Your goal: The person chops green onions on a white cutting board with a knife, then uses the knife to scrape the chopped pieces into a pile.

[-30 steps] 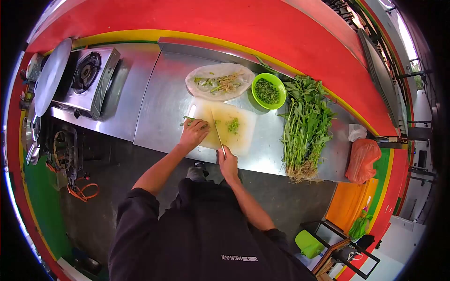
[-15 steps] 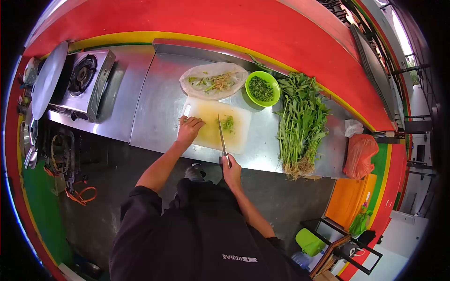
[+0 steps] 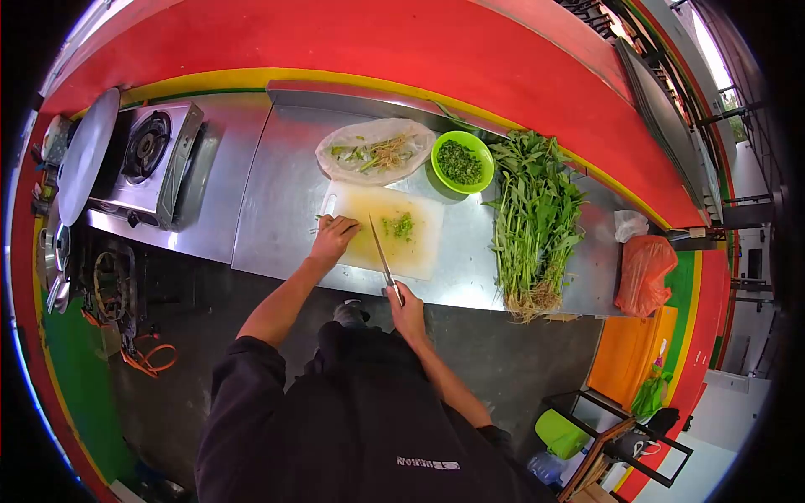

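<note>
My right hand (image 3: pixel 407 313) is wrapped round the handle of a knife (image 3: pixel 381 251), whose blade lies across the cutting board (image 3: pixel 423 260) with the tip pointing away from me. On the board's left side my left hand (image 3: pixel 336 237) is closed with curled fingers, close to the blade. Bits of green stem poke out beside its fingers; the rest of them is hidden under the hand. Right of the blade is a small heap of chopped greens (image 3: pixel 400 226).
Behind the board lie a plastic bag (image 3: pixel 340 141) with stem trimmings and a green bowl (image 3: pixel 490 168) of chopped greens. A big bundle of leafy greens (image 3: pixel 537 218) with roots lies to the right, then a red plastic bag (image 3: pixel 646 272). A gas stove (image 3: pixel 159 159) stands far left.
The knife and my right hand have shifted left, bringing the blade nearer my left hand. More loose green pieces lie spread on the board. The view has moved slightly.
</note>
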Available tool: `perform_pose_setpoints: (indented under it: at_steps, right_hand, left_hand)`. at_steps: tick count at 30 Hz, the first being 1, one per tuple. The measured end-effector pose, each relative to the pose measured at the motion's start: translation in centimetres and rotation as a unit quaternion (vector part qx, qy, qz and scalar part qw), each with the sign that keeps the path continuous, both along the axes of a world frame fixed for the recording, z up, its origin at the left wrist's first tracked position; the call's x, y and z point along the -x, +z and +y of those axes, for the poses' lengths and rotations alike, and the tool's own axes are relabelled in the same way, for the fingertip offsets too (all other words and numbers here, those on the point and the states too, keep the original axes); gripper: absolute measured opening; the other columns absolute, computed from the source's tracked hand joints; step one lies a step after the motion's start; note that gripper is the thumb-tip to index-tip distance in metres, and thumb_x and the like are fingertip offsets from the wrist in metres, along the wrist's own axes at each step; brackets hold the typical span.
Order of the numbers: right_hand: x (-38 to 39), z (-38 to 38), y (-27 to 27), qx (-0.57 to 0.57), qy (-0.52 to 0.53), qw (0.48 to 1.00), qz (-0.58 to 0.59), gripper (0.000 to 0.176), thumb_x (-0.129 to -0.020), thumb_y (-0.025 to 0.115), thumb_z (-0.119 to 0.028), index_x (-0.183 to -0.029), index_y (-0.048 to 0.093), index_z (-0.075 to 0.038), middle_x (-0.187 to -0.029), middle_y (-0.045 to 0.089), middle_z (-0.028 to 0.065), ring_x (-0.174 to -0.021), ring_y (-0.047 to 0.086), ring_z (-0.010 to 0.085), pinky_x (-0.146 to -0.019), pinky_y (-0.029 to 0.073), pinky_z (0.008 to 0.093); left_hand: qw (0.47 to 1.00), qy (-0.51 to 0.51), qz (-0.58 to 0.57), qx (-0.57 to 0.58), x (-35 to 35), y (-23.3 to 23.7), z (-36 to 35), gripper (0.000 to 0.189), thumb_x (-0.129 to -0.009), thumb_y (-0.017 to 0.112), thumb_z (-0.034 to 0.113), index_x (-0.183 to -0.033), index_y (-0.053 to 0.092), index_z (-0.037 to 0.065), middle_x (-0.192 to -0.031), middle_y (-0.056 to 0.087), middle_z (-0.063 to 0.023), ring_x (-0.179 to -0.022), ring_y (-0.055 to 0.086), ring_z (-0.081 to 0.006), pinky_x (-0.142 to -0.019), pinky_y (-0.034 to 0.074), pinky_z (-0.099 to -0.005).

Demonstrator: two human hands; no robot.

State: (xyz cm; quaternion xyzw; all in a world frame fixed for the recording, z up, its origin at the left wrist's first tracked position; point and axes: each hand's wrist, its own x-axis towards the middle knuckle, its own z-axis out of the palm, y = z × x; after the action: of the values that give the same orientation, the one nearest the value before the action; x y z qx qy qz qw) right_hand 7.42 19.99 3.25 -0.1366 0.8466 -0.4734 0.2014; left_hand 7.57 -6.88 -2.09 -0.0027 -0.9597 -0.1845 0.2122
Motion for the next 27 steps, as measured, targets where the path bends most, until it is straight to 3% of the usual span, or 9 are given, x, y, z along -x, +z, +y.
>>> perform_pose_setpoints:
  at_steps: [8, 10, 19, 21, 22, 25, 27]
  right_hand:
    - [-0.2, -0.2, -0.5, -0.017, 0.004, 1.0, 0.009, 0.037, -0.102, 0.064, -0.034, -0.121, 0.068, -0.002, -0.064, 0.06, 0.0134, -0.056, 0.051, 0.0134, -0.056, 0.046, 0.0356]
    - [-0.1, -0.3, -0.2, -0.017, -0.005, 1.0, 0.018, 0.038, -0.102, 0.064, -0.034, -0.121, 0.068, -0.002, -0.066, 0.062, 0.0144, -0.057, 0.053, 0.0143, -0.058, 0.047, 0.036]
    - [-0.5, -0.6, -0.5, -0.014, 0.007, 1.0, 0.003, 0.034, -0.102, 0.062, -0.031, -0.121, 0.068, -0.003, -0.07, 0.066, 0.0184, -0.058, 0.06, 0.0182, -0.059, 0.048, 0.0385]
    - [-0.7, -0.6, -0.6, -0.024, 0.02, 0.999, 0.009, 0.032, -0.103, 0.061, -0.03, -0.119, 0.068, -0.004, -0.07, 0.065, 0.0209, -0.057, 0.064, 0.0276, -0.057, 0.048, 0.0412]
    - [-0.7, -0.8, -0.7, -0.024, 0.019, 1.0, 0.007, 0.032, -0.103, 0.061, -0.03, -0.119, 0.068, -0.004, -0.07, 0.065, 0.0209, -0.057, 0.064, 0.0276, -0.057, 0.048, 0.0412]
    - [-0.4, -1.3, -1.0, -0.064, 0.031, 0.997, 0.036, 0.03, -0.103, 0.059, -0.028, -0.119, 0.065, -0.004, -0.074, 0.066, 0.0248, -0.068, 0.068, 0.0445, -0.059, 0.049, 0.0483]
    - [0.2, -2.1, -1.2, -0.062, 0.032, 0.997, 0.015, 0.032, -0.103, 0.059, -0.03, -0.121, 0.065, -0.005, -0.079, 0.067, 0.0274, -0.076, 0.067, 0.0477, -0.063, 0.05, 0.0519]
  left_hand:
    - [0.999, -0.034, 0.021, 0.025, 0.8, -0.6, 0.8, 0.023, -0.084, 0.066, 0.009, -0.106, 0.072, 0.011, -0.108, 0.07, -0.0002, -0.101, 0.065, -0.0158, -0.091, 0.04, -0.039]
    - [1.0, -0.011, 0.023, -0.014, 1.0, -1.0, 1.4, 0.023, -0.084, 0.065, 0.009, -0.105, 0.073, 0.01, -0.105, 0.07, -0.0009, -0.103, 0.064, -0.0155, -0.094, 0.04, -0.0394]
    - [1.0, 0.015, -0.009, -0.01, 1.1, 0.2, 1.9, 0.019, -0.086, 0.066, 0.011, -0.103, 0.075, 0.015, -0.107, 0.071, 0.0056, -0.102, 0.063, -0.0116, -0.094, 0.036, -0.0401]
    - [1.0, 0.017, -0.013, 0.003, 1.0, 0.2, 1.7, 0.019, -0.085, 0.066, 0.012, -0.102, 0.075, 0.015, -0.107, 0.071, 0.006, -0.103, 0.063, -0.0114, -0.094, 0.036, -0.04]
    - [1.0, 0.013, -0.006, 0.01, 1.0, 0.2, 1.6, 0.02, -0.083, 0.068, 0.01, -0.101, 0.075, 0.015, -0.106, 0.071, 0.0061, -0.102, 0.063, -0.0116, -0.093, 0.036, -0.0403]
    - [1.0, 0.015, -0.005, 0.015, 0.8, 0.1, 1.8, 0.02, -0.081, 0.07, 0.009, -0.1, 0.074, 0.015, -0.106, 0.071, 0.0067, -0.102, 0.064, -0.0116, -0.093, 0.036, -0.0412]
    - [1.0, 0.021, -0.007, 0.018, 0.7, 0.2, 1.8, 0.019, -0.082, 0.07, 0.01, -0.1, 0.075, 0.015, -0.105, 0.071, 0.0072, -0.102, 0.064, -0.0115, -0.094, 0.035, -0.0418]
